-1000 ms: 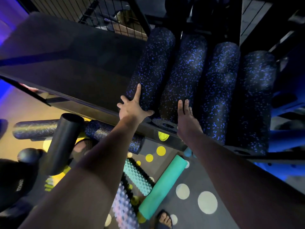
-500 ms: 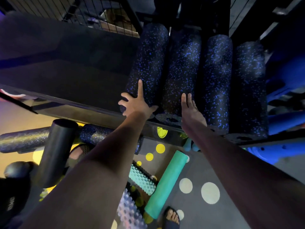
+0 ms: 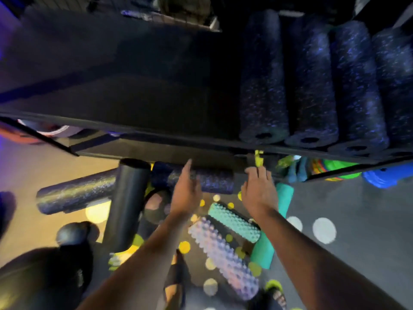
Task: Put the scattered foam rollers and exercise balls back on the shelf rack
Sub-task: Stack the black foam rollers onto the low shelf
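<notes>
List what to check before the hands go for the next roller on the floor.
1. Hands free: ok. Left hand and right hand hold nothing.
2. Shelf room: ok. The shelf is bare left of its four speckled rollers.
3. Row steady: ok. They lie side by side.
4. Nearest target: ok. A speckled floor roller lies at the left fingertips; touch unclear.
5. Footing: not ok. Teal knobbed roller and lilac knobbed roller lie near a sandalled foot.

- grey floor (image 3: 368, 204) with pale dots (image 3: 324, 230) out at 4 o'clock
- warm orange light (image 3: 26, 171) around 9 o'clock
- purple glow (image 3: 6, 25) up at 10 o'clock
</notes>
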`<state>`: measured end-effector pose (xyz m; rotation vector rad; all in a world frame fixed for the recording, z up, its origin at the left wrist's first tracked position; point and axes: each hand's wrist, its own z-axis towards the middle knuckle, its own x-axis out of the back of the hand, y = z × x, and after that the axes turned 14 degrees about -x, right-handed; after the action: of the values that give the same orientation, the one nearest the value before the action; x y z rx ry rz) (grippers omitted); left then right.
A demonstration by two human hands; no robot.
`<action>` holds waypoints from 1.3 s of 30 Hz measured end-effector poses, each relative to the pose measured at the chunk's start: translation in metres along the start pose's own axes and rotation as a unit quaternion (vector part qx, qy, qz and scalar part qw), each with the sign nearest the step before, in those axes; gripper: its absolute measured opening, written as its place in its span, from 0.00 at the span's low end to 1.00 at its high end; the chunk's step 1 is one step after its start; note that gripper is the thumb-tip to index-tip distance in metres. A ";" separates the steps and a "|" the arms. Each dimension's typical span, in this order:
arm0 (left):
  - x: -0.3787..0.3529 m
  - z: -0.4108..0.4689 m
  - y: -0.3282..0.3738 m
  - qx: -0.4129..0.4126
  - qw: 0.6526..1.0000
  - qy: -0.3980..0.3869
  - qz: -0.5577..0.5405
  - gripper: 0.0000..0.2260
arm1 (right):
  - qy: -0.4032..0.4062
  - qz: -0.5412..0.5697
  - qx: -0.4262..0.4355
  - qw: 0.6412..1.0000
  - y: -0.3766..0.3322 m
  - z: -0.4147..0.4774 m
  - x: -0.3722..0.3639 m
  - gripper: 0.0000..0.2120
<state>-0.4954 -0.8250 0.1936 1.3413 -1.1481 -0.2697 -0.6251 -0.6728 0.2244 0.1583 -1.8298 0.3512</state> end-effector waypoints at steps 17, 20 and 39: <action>0.032 0.022 -0.219 0.272 0.955 0.001 -0.121 0.23 | -0.162 0.229 -0.336 0.899 -0.057 -0.019 -0.233 0.18; 0.007 0.047 -0.259 0.268 0.959 -0.016 -0.091 0.27 | -0.125 0.255 -0.399 0.872 -0.043 0.016 -0.279 0.22; -0.031 0.102 -0.280 0.264 0.958 0.105 0.038 0.40 | 0.037 0.330 -0.599 0.729 0.051 0.053 -0.332 0.54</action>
<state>-0.4657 -0.9455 -0.0793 1.7359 -1.1288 0.2529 -0.5934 -0.6652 -0.1140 -1.4117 -1.6411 -0.4013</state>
